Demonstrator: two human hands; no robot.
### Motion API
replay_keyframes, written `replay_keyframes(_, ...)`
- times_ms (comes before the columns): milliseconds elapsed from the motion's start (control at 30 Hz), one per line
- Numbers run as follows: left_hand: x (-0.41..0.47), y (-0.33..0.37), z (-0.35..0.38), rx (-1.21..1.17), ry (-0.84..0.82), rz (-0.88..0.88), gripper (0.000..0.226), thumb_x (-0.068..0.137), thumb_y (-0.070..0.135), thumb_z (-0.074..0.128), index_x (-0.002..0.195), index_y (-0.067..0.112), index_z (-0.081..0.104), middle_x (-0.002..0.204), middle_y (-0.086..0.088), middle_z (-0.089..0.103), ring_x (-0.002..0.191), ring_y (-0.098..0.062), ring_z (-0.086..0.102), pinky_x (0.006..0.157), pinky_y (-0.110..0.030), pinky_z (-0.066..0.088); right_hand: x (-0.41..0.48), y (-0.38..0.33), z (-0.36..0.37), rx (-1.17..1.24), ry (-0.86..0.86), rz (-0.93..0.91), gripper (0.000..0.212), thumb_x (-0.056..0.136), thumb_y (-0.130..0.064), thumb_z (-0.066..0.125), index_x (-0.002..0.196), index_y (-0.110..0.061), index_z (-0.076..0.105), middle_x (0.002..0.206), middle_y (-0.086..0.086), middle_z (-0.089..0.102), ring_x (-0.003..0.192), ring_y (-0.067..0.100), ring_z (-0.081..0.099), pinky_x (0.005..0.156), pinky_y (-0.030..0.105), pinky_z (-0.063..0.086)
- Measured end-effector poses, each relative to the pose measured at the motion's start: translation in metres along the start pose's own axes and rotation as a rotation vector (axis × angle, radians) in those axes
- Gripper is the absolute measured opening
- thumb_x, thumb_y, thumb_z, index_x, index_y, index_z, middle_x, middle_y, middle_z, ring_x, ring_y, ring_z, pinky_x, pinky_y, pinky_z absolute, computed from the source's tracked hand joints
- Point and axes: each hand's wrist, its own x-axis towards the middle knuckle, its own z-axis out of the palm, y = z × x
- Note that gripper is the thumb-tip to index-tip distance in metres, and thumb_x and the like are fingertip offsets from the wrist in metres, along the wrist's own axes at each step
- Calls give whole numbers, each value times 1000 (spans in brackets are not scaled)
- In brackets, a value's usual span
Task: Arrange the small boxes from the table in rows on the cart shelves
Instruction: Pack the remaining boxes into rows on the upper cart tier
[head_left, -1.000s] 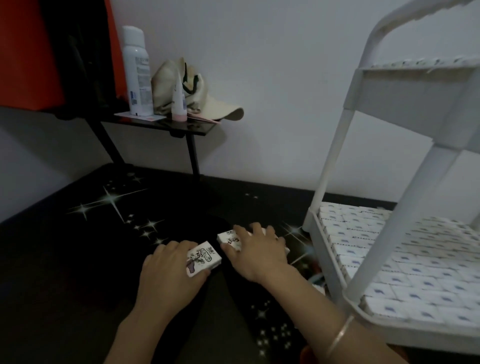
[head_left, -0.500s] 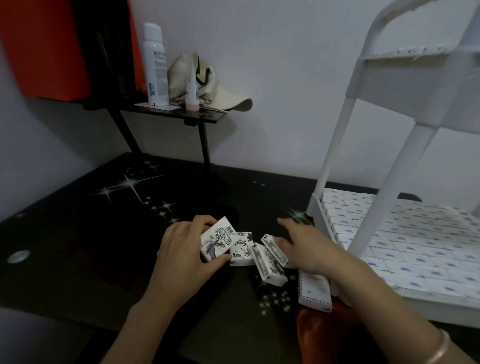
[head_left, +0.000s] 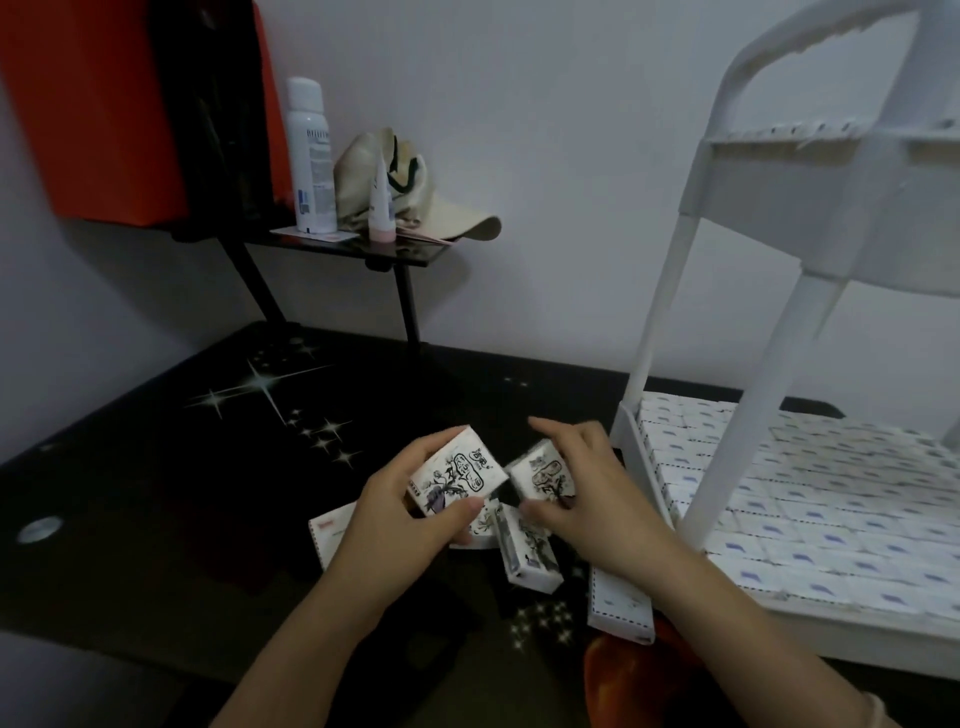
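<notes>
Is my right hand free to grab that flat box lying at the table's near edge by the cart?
Probably not yet: the right hand already holds a small box, and its forearm lies across the flat box.

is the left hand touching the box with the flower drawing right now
Touching. The head view shows the left hand wrapped around the flower-print box, thumb pressed on its lower edge, fingers behind its far side.
</notes>
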Motion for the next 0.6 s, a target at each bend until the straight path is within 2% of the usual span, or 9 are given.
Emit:
replay_keyframes(67,1,8,0,8,-3,8,53,83,-1,68,111,43,63,103,8,69,96,-14,69,68,-27,58,-1,-10,-3,57,27,-97,82,78,-37,77,145,-39,29,121,-17,31,104,-9,43,80,5,43)
replay_keyframes(167,5,31,-2,-34,12,6,44,88,-3,60,107,37,67,100,8,70,91,-12,70,64,-23,56,-4,-27,-20,137,66,-135,69,75,-40,79,133,-40,41,116,-19,37,100,-7,47,79,13,49)
replay_keyframes(267,9,63,-4,-91,35,40,35,91,4,58,109,32,68,96,5,72,85,-12,70,61,-21,54,-12,-42,-46,316,-45,-161,51,77,-38,77,117,-44,45,106,-15,57,86,3,63,62,17,51)
replay_keyframes(333,9,85,-2,-114,18,85,32,92,6,57,110,29,68,94,-1,73,76,-13,71,59,-20,53,-24,-51,-64,420,-118,-190,45,81,-36,75,113,-45,46,100,-12,64,76,6,67,53,16,49)
replay_keyframes(400,6,107,4,-139,-16,135,31,91,4,58,111,24,69,92,-4,73,73,-14,71,57,-21,53,-37,-58,-85,416,-95,-222,40,83,-37,72,112,-45,46,98,-14,65,74,8,67,51,22,52)
replay_keyframes(467,4,127,11,-149,-44,191,31,89,3,59,111,22,69,94,-3,74,79,-17,72,57,-22,54,-50,-63,-109,407,-53,-231,35,82,-42,69,110,-45,47,97,-14,65,76,12,66,57,32,57)
replay_keyframes(533,1,147,21,-135,-70,259,30,86,6,63,109,24,70,96,0,74,85,-17,72,61,-21,56,-63,-65,-135,417,-15,-220,35,76,-51,66,105,-45,48,94,-10,66,73,15,65,54,29,54)
replay_keyframes(600,-2,167,35,-122,-102,320,29,84,9,67,108,26,70,97,2,75,87,-15,72,66,-22,57,-77,-64,-161,437,31,-225,34,74,-56,66,102,-43,51,88,-8,67,65,10,62,51,22,47)
